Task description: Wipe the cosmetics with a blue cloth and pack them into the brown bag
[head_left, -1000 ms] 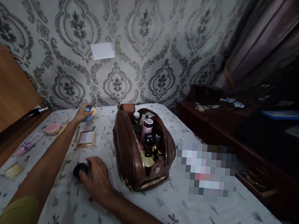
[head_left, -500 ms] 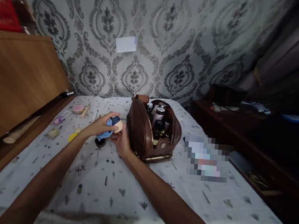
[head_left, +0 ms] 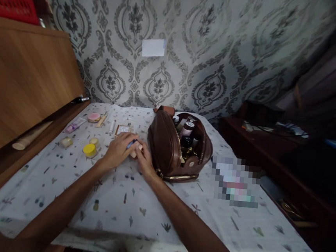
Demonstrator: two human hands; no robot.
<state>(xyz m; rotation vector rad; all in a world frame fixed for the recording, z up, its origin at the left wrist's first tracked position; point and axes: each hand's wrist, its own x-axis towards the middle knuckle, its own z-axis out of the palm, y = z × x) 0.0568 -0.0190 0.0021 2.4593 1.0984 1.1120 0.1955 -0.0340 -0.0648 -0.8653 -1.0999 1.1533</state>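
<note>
My left hand (head_left: pixel 119 150) is closed, its fingers curled over a blue cloth (head_left: pixel 131 143) of which only a small patch shows. Against it, my right hand (head_left: pixel 144 158) grips a small beige jar (head_left: pixel 138 147), mostly covered by the fingers. Both hands meet low over the table, just left of a brown leather toiletry bag (head_left: pixel 163 141). The bag stands unzipped, with a pink-and-silver bottle (head_left: pixel 187 130) and other bottles inside. Behind my left hand lies a glittery square compact (head_left: pixel 123 129).
At left on the patterned tablecloth (head_left: pixel 110 215) are a yellow-lidded jar (head_left: pixel 89 150), a pale jar (head_left: pixel 66 142), a purple tube (head_left: pixel 76 125), a pink round container (head_left: pixel 94 117) and a white tube (head_left: pixel 112 126). A pixelated object (head_left: pixel 235 183) lies right of the bag.
The view has shifted, so the scene sits further right. My hands have drawn together and lower, now covering most of the jar and cloth; the jar's dark blue band no longer shows clearly.
</note>
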